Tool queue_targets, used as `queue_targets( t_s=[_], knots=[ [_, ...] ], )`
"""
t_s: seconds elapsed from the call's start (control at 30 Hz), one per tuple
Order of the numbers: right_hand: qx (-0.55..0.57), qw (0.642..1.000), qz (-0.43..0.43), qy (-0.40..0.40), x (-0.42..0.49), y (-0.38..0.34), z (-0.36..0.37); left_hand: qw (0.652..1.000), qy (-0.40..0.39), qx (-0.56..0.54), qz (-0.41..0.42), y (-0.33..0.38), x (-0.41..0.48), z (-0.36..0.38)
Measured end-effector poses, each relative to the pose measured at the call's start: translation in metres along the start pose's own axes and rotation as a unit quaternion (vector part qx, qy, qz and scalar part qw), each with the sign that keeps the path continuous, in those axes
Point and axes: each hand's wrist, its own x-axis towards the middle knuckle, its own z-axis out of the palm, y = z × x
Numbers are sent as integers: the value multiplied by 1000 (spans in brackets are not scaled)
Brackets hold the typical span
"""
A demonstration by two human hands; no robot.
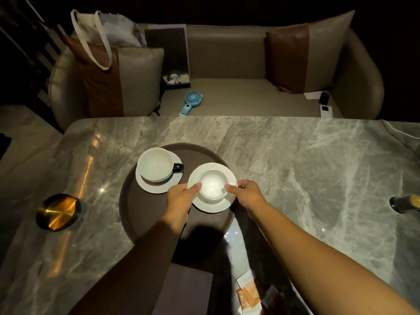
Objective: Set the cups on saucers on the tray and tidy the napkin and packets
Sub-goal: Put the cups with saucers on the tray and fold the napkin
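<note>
I see both hands reaching out over a round dark brown tray [129,201] on a grey marble table [295,167]. My left hand [181,196] rests at the left side of the near white cup [212,186], thumb stretched along the rim, the other fingers curled under and partly hidden, touching the edge of its saucer [211,206]. My right hand [246,193] pinches the small white handle on the right side of that cup between thumb and forefinger. The cup sits centred on the white saucer, which lies on the right part of the tray, its right edge near the tray's rim.

To the left and slightly farther away, a second white cup [155,164] with a black handle pointing right stands on its own white saucer [159,186], also on the tray. The two saucers are just beside each other; I cannot tell if they touch.

Near me, in shadow between my forearms, lies a dark flat napkin [188,289]. To its right, at the near table edge, are some orange and white packets [248,294] in a loose cluster.

On the table's left stands a brass bowl [58,211]. At the far right edge lies a dark bottle-like object [403,203], only partly seen. Beyond the table is a beige sofa [227,64] with cushions, a tote bag [106,37] and a blue handheld fan [191,102].
</note>
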Motion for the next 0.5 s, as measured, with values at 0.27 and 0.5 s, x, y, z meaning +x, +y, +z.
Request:
queue_targets(
  t_s=[0.27, 0.5],
  knots=[
    [-61, 996, -61, 17, 22, -8, 10, 999, 38, 7, 19, 0, 24, 1],
    [-44, 996, -80, 17, 32, -13, 14, 997, 73, -31, 20, 2, 31, 8]
  ],
)
